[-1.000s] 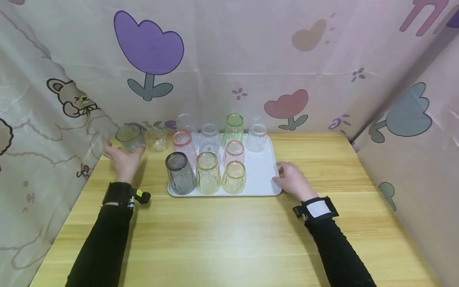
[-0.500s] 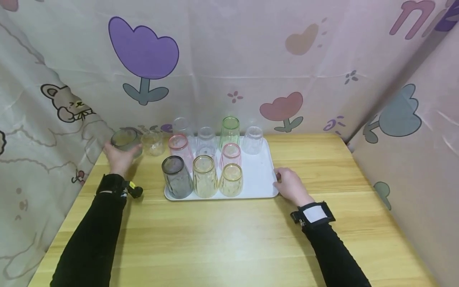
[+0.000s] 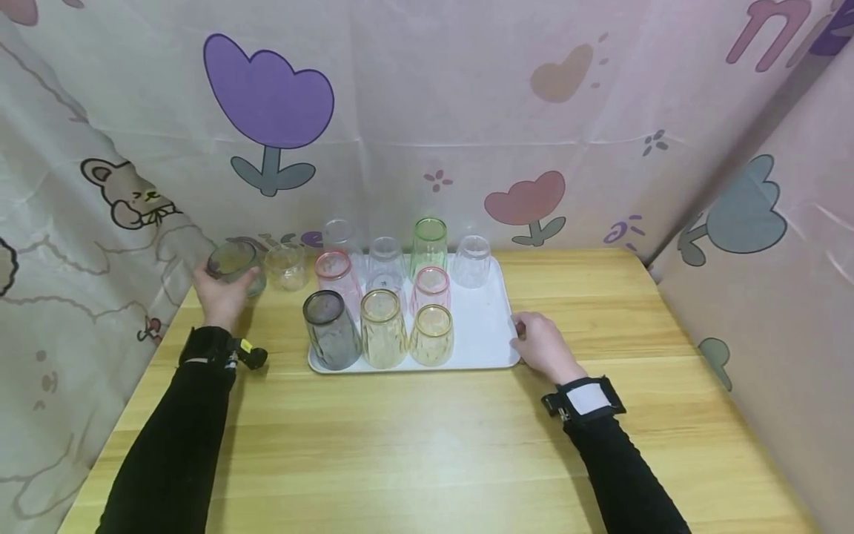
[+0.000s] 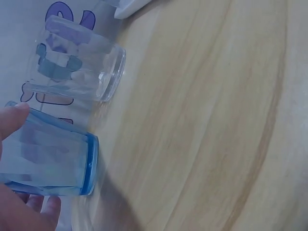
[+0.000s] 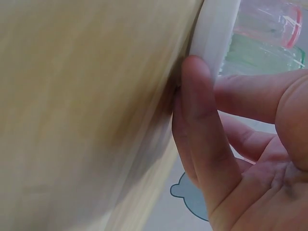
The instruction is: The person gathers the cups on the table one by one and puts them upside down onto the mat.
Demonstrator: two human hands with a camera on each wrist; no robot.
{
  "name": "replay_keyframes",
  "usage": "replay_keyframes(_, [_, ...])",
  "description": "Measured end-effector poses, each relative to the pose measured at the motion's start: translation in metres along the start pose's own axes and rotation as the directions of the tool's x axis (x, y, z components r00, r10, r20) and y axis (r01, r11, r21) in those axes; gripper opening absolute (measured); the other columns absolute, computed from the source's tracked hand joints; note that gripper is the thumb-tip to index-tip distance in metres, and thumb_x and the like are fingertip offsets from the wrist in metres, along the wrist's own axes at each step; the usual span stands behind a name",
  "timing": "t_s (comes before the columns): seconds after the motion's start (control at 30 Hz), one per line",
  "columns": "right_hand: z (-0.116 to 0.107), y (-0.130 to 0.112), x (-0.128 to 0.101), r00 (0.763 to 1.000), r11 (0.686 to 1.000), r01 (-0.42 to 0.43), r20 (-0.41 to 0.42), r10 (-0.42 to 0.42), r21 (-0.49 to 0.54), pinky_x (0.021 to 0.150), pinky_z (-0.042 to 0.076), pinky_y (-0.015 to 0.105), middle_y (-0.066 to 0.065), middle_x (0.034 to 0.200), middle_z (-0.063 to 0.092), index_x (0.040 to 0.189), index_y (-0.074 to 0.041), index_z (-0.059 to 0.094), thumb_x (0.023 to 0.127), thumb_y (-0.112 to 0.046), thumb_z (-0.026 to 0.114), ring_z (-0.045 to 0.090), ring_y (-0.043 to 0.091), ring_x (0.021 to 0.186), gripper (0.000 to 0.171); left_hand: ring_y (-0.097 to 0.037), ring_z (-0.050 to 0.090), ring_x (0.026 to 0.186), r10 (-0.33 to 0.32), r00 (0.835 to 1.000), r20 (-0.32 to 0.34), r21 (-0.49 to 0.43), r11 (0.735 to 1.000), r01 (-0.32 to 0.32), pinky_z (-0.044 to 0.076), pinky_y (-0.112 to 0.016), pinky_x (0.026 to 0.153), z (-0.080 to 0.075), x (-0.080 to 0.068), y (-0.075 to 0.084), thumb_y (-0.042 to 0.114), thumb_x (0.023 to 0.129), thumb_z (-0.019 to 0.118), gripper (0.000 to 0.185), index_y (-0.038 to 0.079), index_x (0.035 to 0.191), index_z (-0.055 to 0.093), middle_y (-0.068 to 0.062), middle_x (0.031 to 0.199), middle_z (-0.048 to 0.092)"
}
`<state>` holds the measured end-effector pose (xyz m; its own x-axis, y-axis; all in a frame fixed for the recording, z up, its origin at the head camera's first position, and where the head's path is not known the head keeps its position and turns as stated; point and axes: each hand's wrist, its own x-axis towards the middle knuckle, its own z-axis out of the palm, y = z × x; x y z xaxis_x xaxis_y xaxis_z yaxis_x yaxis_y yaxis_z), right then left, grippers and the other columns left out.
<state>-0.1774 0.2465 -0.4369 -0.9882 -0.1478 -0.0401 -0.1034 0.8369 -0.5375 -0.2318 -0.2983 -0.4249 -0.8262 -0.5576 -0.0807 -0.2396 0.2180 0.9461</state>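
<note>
My left hand (image 3: 225, 289) grips a blue-grey glass (image 3: 233, 261) at the table's far left, against the curtain. The left wrist view shows that blue glass (image 4: 50, 159) standing on the wood with my thumb and fingers (image 4: 10, 120) around it. A clear glass (image 3: 285, 265) stands just to its right, also seen as the clear glass (image 4: 77, 67) from the wrist. My right hand (image 3: 534, 337) pinches the right rim of the white tray (image 3: 490, 326); its fingers (image 5: 199, 120) lie against the tray rim (image 5: 216, 29).
The tray carries several upturned glasses: a grey one (image 3: 330, 330), two yellow ones (image 3: 382, 328), pink ones (image 3: 430, 289), a green one (image 3: 429, 245) and clear ones (image 3: 471, 261). Patterned curtains close off the back and both sides. The wooden table (image 3: 434, 445) stretches toward me.
My left hand has set the blue-grey glass a little lower beside the clear glass and keeps hold of it. My right hand stays at the tray's right rim.
</note>
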Motion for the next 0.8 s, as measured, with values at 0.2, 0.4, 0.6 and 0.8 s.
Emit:
replay_keyframes(0.2, [0.000,-0.001,0.000,1.000,1.000,-0.003,0.001,0.003,0.001,0.081,0.060,0.043,0.028,0.115,0.065,0.137,0.016,0.054,0.090,0.006,0.069,0.064,0.034,0.098,0.050,-0.018,0.014,0.157,-0.030,0.999,-0.013,-0.053,0.998,0.029,0.016,-0.030,0.127,-0.009,-0.008,0.004,0.039,0.093,0.078,0.103,0.017,0.166,0.008,-0.006,0.171,0.016])
replay_keyframes(0.4, [0.000,0.000,-0.001,1.000,1.000,-0.005,-0.006,0.005,-0.011,0.084,0.059,0.046,0.027,0.115,0.065,0.138,0.015,0.055,0.091,0.005,0.069,0.063,0.034,0.099,0.050,-0.013,0.018,0.154,-0.021,0.998,-0.050,-0.151,0.988,0.014,0.016,-0.025,0.126,-0.014,-0.021,0.012,0.037,0.092,0.079,0.103,0.021,0.166,0.010,-0.003,0.170,0.018])
replay_keyframes(0.6, [0.000,0.000,-0.001,1.000,1.000,0.009,-0.012,-0.009,-0.015,0.087,0.059,0.049,0.029,0.116,0.065,0.137,0.016,0.055,0.090,0.005,0.069,0.064,0.037,0.102,0.050,-0.012,0.030,0.140,0.004,0.989,-0.147,-0.237,0.971,-0.039,0.028,-0.018,0.115,-0.017,-0.031,0.019,0.034,0.092,0.080,0.089,0.021,0.160,0.023,0.004,0.154,0.030])
replay_keyframes(0.8, [-0.001,-0.001,-0.002,1.000,1.000,0.013,-0.011,-0.013,-0.020,0.091,0.057,0.051,0.030,0.118,0.064,0.136,0.017,0.055,0.091,0.005,0.068,0.063,0.039,0.105,0.049,-0.004,0.031,0.121,-0.012,0.979,-0.204,-0.410,0.909,-0.074,0.032,-0.016,0.099,-0.016,-0.046,0.028,0.027,0.090,0.082,0.077,0.021,0.151,0.034,0.009,0.133,0.033])
